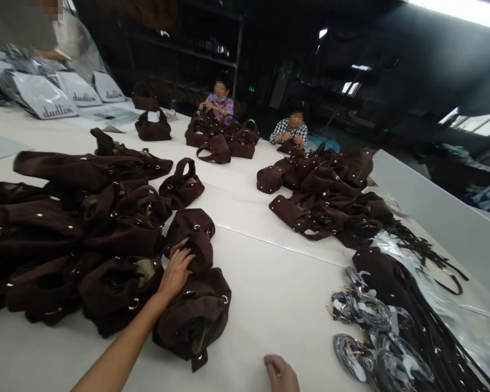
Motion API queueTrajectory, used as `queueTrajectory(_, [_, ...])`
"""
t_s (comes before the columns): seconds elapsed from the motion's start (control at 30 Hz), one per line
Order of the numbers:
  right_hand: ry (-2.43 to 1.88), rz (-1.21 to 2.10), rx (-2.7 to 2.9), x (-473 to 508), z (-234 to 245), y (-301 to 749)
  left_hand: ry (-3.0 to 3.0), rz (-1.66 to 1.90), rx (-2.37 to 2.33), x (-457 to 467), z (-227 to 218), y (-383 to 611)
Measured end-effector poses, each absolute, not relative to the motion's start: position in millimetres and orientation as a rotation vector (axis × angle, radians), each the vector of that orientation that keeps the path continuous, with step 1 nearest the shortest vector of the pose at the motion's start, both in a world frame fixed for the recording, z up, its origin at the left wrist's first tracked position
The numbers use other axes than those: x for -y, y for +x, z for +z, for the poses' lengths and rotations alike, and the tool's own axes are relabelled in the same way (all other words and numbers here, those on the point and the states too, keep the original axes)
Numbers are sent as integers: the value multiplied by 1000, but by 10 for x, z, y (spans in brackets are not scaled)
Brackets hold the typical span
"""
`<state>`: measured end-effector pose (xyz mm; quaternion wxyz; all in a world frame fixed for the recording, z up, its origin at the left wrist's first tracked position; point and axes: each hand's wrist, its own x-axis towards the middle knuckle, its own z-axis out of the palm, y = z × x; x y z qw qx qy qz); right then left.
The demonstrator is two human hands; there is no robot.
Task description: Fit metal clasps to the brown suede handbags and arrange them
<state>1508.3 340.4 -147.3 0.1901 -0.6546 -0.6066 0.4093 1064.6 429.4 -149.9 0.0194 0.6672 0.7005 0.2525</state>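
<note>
The left hand [175,274] lay stretched out at about 10 o'clock from the camera's foot, fingers spread and resting on a brown suede bag [191,235] — touching it, not gripping it. That bag sat on the white table [269,283] at the near edge of a big heap of bags [77,234] running off toward 9 o'clock. Just below the hand, at 6 o'clock from it, lay another bag [196,316], slumped on its side with its mouth toward the camera and small gold studs showing.

The right hand [281,373] rested at the bottom edge of the view, loosely curled on the bare table, holding nothing; it was well apart from the bags.

At 3 o'clock from the right hand lay bundles of wrapped straps [367,332], and beyond them dark straps [424,256] trailing along the table's right edge. At 1 o'clock a second heap [330,196] of the same bags spread over the table. One small bag [182,185] stood alone at 12 o'clock from the left hand.

Far across the table, at 12 o'clock, two people [218,103] sat with more bags before them — a third person's arm [55,53] showed at 10 o'clock, above white pouches [44,98] printed with lettering.
</note>
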Motion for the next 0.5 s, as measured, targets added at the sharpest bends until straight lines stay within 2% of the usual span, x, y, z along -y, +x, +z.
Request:
queueTrajectory(0.3, [-1715,1148,1851,-4403,-1114,14839,2041,789,-2291,-4351,-1223,10411])
queueTrajectory(0.5, [-1155,1473,2144,-4397,-670,14086,1947,745,-2364,-4342,-1120,10528])
